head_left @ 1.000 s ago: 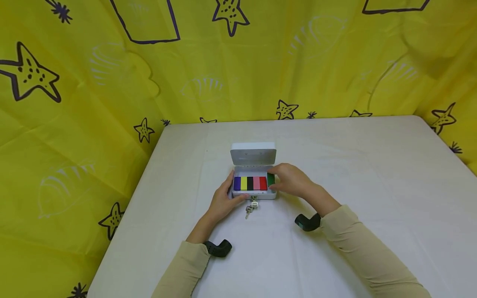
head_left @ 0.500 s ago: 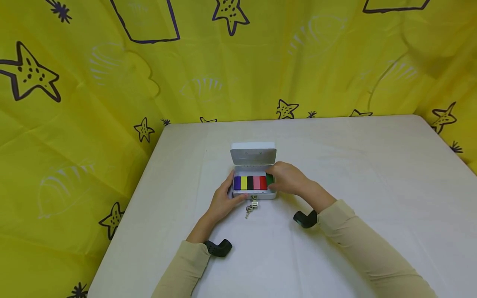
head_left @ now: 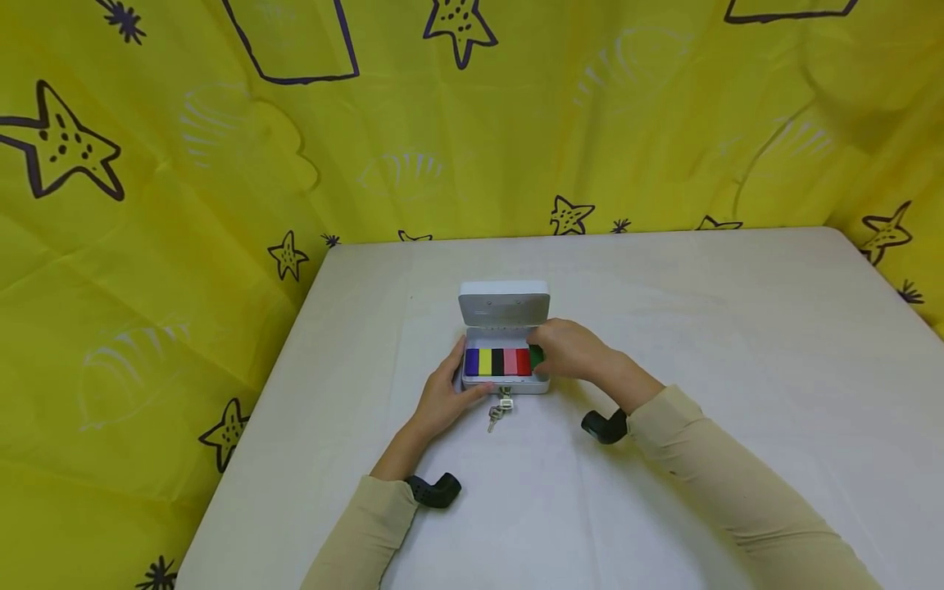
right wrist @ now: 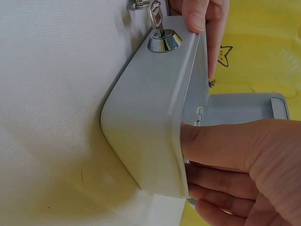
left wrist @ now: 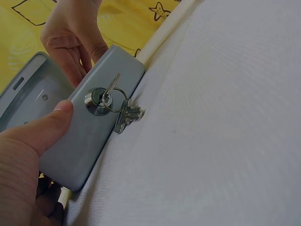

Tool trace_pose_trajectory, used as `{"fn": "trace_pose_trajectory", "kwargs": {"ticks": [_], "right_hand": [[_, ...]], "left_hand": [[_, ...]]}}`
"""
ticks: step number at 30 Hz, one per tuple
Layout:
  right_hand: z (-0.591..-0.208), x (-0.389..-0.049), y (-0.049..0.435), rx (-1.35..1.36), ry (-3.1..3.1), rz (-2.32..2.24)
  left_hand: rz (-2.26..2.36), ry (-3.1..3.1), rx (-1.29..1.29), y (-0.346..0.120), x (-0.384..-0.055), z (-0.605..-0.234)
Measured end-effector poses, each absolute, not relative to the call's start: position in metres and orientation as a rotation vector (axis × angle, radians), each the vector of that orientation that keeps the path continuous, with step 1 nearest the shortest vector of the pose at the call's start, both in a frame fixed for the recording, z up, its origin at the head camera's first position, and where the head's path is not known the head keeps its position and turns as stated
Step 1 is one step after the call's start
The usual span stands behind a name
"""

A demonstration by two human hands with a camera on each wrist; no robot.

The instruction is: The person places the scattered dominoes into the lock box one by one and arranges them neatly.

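Observation:
A small grey-white metal cash box (head_left: 504, 384) stands on the table with its lid (head_left: 504, 310) raised. My left hand (head_left: 442, 397) grips its left front corner, the thumb (left wrist: 54, 123) over the front rim and the fingers along the left side. Inside lies a row of coloured blocks (head_left: 497, 362): purple, yellow, black, pink and red. At the right end of that row my right hand (head_left: 575, 352) pinches a green block (head_left: 537, 356), partly covered by the fingers. In the right wrist view the thumb and fingers dip behind the box wall (right wrist: 146, 99), hiding the block.
A key sits in the front lock (right wrist: 164, 42), and more keys (left wrist: 124, 115) hang from its ring onto the cloth. White cloth covers the table (head_left: 664, 492). A yellow patterned curtain (head_left: 516, 123) rises behind and to the left.
My right hand has shifted slightly left with the green block, bringing it closer to the red one. The left hand keeps its hold on the box.

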State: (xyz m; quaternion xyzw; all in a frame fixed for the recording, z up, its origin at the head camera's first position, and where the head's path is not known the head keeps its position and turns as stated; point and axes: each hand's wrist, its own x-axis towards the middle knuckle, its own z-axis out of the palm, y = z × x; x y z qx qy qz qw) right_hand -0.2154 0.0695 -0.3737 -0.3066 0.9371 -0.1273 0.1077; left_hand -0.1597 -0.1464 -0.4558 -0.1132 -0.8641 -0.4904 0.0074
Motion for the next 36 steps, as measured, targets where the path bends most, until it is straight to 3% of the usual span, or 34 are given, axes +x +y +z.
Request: {"fn": "trace_pose_trajectory", "kwargs": {"ticks": [36], "right_hand": [[-0.376, -0.211, 0.056, -0.917, 2.839, -0.202]], "left_hand": [[-1.519, -2.709, -0.353, -0.146, -0.159, -0.454]]}}
